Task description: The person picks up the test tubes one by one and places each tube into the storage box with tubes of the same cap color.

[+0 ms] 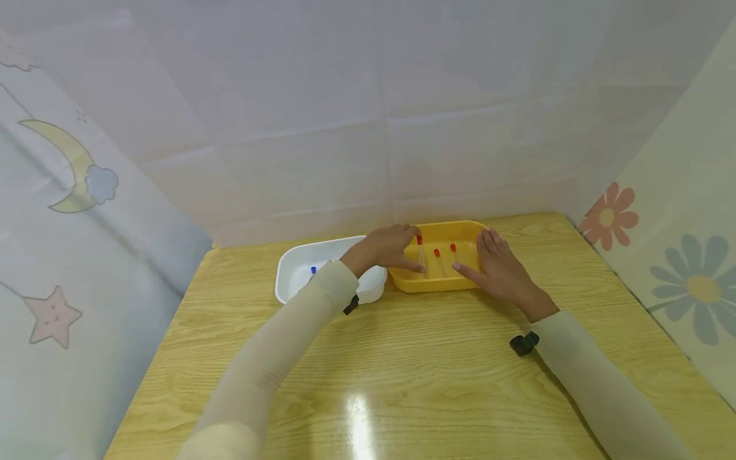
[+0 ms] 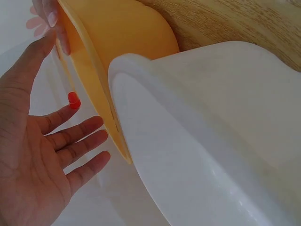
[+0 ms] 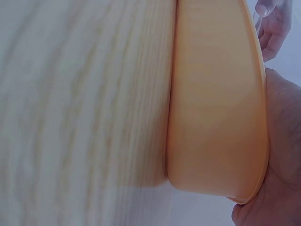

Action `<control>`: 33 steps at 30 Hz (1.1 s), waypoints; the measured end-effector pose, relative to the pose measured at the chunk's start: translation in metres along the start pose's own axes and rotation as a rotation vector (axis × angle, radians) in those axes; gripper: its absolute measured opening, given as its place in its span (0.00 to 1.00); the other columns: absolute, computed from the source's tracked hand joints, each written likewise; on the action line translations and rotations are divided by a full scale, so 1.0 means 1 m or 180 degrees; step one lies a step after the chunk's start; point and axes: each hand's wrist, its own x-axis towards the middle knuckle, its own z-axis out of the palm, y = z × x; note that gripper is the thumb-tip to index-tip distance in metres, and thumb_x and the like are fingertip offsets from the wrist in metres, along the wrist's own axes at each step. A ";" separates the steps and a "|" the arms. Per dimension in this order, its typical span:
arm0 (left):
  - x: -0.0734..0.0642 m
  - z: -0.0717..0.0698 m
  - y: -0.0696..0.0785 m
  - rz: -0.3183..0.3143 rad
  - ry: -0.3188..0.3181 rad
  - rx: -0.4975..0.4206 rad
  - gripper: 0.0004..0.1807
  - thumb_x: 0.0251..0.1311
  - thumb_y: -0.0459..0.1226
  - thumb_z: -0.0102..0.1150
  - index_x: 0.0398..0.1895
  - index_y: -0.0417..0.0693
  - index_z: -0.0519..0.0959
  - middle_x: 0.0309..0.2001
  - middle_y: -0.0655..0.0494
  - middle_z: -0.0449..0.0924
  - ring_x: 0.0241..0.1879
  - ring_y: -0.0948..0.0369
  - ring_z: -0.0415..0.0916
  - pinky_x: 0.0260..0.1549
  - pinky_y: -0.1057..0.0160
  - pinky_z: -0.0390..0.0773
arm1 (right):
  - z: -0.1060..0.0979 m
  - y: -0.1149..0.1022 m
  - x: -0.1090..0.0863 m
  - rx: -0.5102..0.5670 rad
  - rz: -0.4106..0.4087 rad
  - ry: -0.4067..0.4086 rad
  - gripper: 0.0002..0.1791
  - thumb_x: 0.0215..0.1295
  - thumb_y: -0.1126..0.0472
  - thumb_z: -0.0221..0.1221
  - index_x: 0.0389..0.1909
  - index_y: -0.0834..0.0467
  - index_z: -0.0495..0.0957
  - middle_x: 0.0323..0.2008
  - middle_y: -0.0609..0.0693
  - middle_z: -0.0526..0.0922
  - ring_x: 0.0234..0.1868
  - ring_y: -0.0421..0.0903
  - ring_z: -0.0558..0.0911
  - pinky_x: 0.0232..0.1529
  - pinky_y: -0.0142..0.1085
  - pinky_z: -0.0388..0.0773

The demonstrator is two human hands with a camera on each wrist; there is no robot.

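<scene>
My left hand (image 1: 393,246) reaches over the left end of the yellow tray (image 1: 443,285). It holds a thin clear tube with a red cap (image 2: 74,100) lengthwise, the index fingertip at the cap and the thumb at the other end; the other fingers are spread. Two more red-capped tubes, one with its cap (image 1: 453,247) farther back, lie in the tray. My right hand (image 1: 506,271) rests on the tray's right end, fingers straight along the rim and thumb reaching over the inside. In the right wrist view, the palm lies against the rim.
Left of the yellow tray stands a white tray (image 1: 282,281), partly hidden by my left forearm. A blue cap (image 1: 314,270) shows inside it. Both trays stand on a wooden table (image 1: 425,370) near its back edge, by a pale curtain (image 1: 299,166).
</scene>
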 end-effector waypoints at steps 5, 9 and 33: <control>0.004 0.006 -0.002 -0.0008 -0.0007 -0.0011 0.50 0.57 0.69 0.61 0.74 0.49 0.63 0.69 0.49 0.69 0.66 0.53 0.69 0.62 0.52 0.73 | 0.000 -0.001 0.000 -0.0026 -0.0016 0.0011 0.58 0.74 0.29 0.43 0.76 0.76 0.37 0.78 0.71 0.33 0.79 0.65 0.32 0.75 0.59 0.31; 0.005 0.009 -0.002 0.0005 -0.0032 -0.0020 0.50 0.58 0.69 0.61 0.74 0.48 0.63 0.69 0.49 0.69 0.67 0.53 0.68 0.62 0.52 0.73 | -0.001 -0.002 0.000 -0.0022 -0.0024 0.0040 0.58 0.74 0.29 0.43 0.76 0.77 0.38 0.78 0.72 0.35 0.79 0.66 0.32 0.75 0.59 0.32; 0.015 0.020 0.003 -0.0111 -0.0226 -0.0142 0.51 0.58 0.68 0.60 0.76 0.49 0.61 0.73 0.49 0.66 0.70 0.53 0.66 0.65 0.51 0.71 | -0.004 -0.006 -0.004 0.0024 0.0027 0.0039 0.58 0.73 0.29 0.44 0.76 0.77 0.38 0.78 0.72 0.35 0.79 0.65 0.32 0.76 0.59 0.33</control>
